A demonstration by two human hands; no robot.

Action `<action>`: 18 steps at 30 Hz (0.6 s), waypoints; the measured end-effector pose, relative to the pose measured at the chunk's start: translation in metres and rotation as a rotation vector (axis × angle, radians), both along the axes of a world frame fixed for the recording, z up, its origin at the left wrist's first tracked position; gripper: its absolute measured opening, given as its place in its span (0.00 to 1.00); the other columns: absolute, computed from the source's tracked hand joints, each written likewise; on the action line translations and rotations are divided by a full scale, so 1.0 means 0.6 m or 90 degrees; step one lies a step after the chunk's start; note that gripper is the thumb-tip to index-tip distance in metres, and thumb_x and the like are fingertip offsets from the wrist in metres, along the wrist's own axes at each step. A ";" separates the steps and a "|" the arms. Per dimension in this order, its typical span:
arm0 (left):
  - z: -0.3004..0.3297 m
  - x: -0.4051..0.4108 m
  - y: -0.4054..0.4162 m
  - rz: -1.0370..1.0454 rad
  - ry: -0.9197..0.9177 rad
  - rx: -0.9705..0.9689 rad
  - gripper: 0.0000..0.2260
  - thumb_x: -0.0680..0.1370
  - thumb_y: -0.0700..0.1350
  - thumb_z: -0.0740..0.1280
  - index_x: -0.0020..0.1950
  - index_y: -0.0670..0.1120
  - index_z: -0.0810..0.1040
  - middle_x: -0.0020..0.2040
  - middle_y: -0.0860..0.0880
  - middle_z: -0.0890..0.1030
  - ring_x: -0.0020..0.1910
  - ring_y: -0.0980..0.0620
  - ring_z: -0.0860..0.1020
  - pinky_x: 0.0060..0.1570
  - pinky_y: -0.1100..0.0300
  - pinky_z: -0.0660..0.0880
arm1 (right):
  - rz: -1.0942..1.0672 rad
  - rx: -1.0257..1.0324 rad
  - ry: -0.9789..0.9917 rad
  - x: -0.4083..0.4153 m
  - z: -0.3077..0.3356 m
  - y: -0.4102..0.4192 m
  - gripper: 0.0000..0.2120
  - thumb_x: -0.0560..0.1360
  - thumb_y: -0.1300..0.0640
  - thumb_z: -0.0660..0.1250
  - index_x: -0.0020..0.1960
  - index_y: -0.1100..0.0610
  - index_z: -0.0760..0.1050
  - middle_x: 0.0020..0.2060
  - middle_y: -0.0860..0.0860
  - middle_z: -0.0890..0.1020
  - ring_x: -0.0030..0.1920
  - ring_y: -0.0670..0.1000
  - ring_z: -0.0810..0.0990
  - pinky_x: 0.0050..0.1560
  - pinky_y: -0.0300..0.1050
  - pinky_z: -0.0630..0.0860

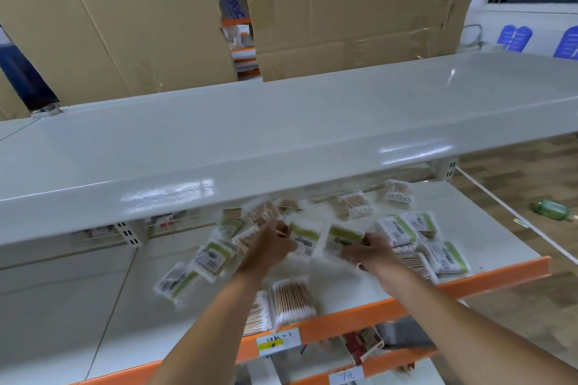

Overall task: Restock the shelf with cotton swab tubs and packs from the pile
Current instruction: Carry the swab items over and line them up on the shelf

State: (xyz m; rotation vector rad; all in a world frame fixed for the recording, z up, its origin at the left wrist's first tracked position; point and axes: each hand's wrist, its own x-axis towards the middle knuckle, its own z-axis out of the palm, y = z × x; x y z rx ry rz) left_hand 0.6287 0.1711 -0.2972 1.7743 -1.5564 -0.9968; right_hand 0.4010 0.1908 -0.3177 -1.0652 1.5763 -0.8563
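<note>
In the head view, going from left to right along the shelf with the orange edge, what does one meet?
Leftmost green-label pack → left hand → pack it grips → pack the right hand grips → right hand → rightmost green-label pack → green bottle on the floor.

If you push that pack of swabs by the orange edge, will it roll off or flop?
The pack lies flat in a thin clear bag, so it would probably slide, not roll. The sticks inside sit packed side by side, so it likely stays fairly stiff. It looks light, and it lies near the orange edge, so a hard push might tip it off.
</note>
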 end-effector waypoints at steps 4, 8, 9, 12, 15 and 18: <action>0.007 0.027 0.023 0.024 0.013 -0.005 0.09 0.71 0.41 0.76 0.45 0.51 0.78 0.44 0.49 0.83 0.44 0.49 0.82 0.45 0.55 0.78 | 0.046 -0.013 0.011 0.019 0.003 -0.001 0.07 0.70 0.60 0.75 0.46 0.60 0.81 0.44 0.58 0.84 0.48 0.57 0.81 0.45 0.48 0.76; 0.018 0.066 0.049 0.065 -0.021 -0.009 0.08 0.73 0.43 0.75 0.49 0.49 0.80 0.48 0.48 0.84 0.49 0.48 0.82 0.55 0.52 0.79 | 0.116 -0.026 0.000 0.052 0.017 -0.002 0.07 0.71 0.60 0.76 0.45 0.56 0.78 0.40 0.53 0.83 0.43 0.51 0.80 0.39 0.41 0.73; 0.021 0.079 0.057 0.083 -0.023 -0.005 0.09 0.73 0.42 0.75 0.51 0.47 0.80 0.50 0.47 0.84 0.50 0.47 0.82 0.56 0.52 0.78 | 0.134 -0.032 0.001 0.061 0.021 -0.002 0.07 0.71 0.61 0.76 0.44 0.56 0.78 0.39 0.52 0.83 0.41 0.50 0.79 0.37 0.39 0.73; 0.028 0.120 0.081 0.131 -0.052 0.014 0.13 0.73 0.44 0.75 0.56 0.43 0.81 0.53 0.46 0.84 0.53 0.46 0.81 0.57 0.51 0.78 | 0.172 -0.045 0.024 0.091 0.031 -0.006 0.07 0.69 0.61 0.77 0.44 0.57 0.79 0.37 0.51 0.83 0.38 0.49 0.79 0.34 0.38 0.73; 0.031 0.158 0.101 0.174 -0.064 0.026 0.10 0.73 0.44 0.76 0.52 0.45 0.80 0.53 0.45 0.84 0.52 0.46 0.81 0.55 0.53 0.78 | 0.215 -0.056 0.029 0.126 0.037 -0.009 0.07 0.69 0.62 0.77 0.42 0.57 0.79 0.34 0.50 0.83 0.35 0.48 0.79 0.28 0.34 0.71; 0.033 0.189 0.116 0.224 -0.039 0.039 0.11 0.73 0.43 0.76 0.52 0.47 0.78 0.54 0.45 0.84 0.51 0.47 0.81 0.53 0.56 0.77 | 0.256 -0.059 0.030 0.162 0.041 -0.012 0.07 0.69 0.63 0.77 0.44 0.57 0.80 0.36 0.51 0.84 0.35 0.47 0.80 0.27 0.32 0.71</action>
